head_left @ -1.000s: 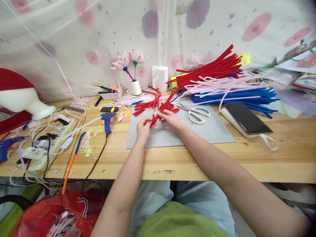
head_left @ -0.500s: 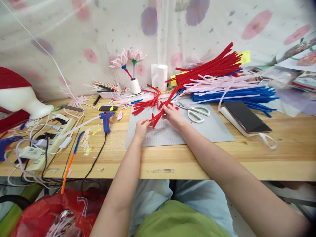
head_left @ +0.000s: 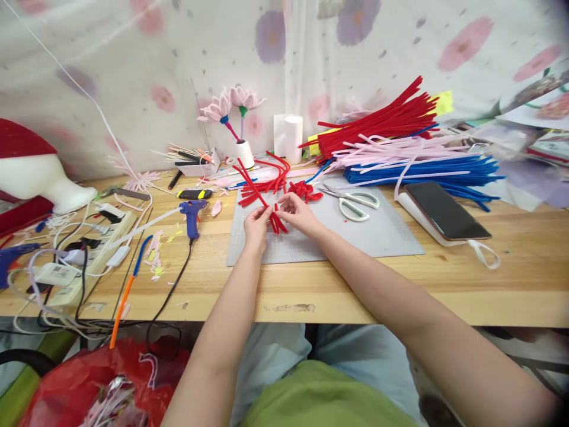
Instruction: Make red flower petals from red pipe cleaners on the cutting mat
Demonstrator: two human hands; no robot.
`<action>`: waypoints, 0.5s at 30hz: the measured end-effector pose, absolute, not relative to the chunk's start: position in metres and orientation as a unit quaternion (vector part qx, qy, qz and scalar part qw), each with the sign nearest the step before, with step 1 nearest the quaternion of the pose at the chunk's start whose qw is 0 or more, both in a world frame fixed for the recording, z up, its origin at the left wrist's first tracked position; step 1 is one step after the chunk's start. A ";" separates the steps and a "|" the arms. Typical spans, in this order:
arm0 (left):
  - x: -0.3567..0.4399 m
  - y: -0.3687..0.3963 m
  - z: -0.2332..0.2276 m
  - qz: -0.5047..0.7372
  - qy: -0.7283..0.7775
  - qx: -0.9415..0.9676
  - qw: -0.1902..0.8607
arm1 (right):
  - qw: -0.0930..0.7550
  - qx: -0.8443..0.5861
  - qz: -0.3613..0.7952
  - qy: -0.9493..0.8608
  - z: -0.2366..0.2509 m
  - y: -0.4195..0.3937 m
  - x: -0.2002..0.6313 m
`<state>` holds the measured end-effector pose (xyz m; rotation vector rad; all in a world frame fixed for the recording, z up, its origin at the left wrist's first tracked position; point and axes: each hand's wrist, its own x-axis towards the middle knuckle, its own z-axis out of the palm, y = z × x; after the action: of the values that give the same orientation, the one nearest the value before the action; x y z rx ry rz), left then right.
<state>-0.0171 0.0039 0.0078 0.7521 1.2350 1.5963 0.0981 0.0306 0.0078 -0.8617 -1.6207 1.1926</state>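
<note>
Over the grey cutting mat [head_left: 355, 237], my left hand [head_left: 256, 223] and my right hand [head_left: 297, 213] pinch a red pipe cleaner [head_left: 262, 198] between them. Its folded loops hang between my fingers, and a long free end slants up to the left. Behind my hands lie a small finished red looped piece [head_left: 304, 190] and several bent red pipe cleaners [head_left: 271, 178]. White-handled scissors [head_left: 353, 201] rest on the mat just right of my right hand.
Stacks of red [head_left: 377, 124], pink [head_left: 391, 151] and blue pipe cleaners [head_left: 422, 172] fill the back right beside a phone [head_left: 444, 210]. A blue glue gun [head_left: 191, 214], a power strip [head_left: 89, 249] and cables crowd the left. Pink pipe-cleaner flowers [head_left: 231, 110] stand at the back.
The pipe cleaner's long end has swung from pointing up-right to pointing up-left. My hands have come closer together, with more folded loops between them.
</note>
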 end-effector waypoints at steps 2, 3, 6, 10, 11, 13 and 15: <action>-0.019 0.005 0.006 0.657 0.504 0.303 0.471 | 0.422 -0.353 0.449 -0.704 0.005 0.026 0.094; -0.020 0.006 0.005 0.657 0.505 0.306 0.469 | 0.411 -0.360 0.429 -0.720 0.003 0.024 0.091; -0.023 0.007 0.004 0.659 0.500 0.314 0.467 | 0.411 -0.377 0.400 -0.727 -0.001 0.024 0.087; -0.028 0.009 0.002 0.646 0.478 0.332 0.494 | 0.401 -0.341 0.558 -0.642 0.001 0.031 0.093; -0.028 0.009 0.002 0.638 0.474 0.339 0.504 | 0.401 -0.330 0.599 -0.609 0.002 0.033 0.095; -0.029 0.010 0.001 0.619 0.466 0.354 0.523 | 0.422 -0.325 0.643 -0.551 0.003 0.036 0.101; -0.029 0.010 0.000 0.606 0.461 0.363 0.537 | 0.449 -0.337 0.646 -0.517 0.004 0.038 0.104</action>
<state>-0.0287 0.0098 0.0004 0.8639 1.0969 1.4422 0.1036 0.0384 0.0039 -0.8323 -1.2789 1.5982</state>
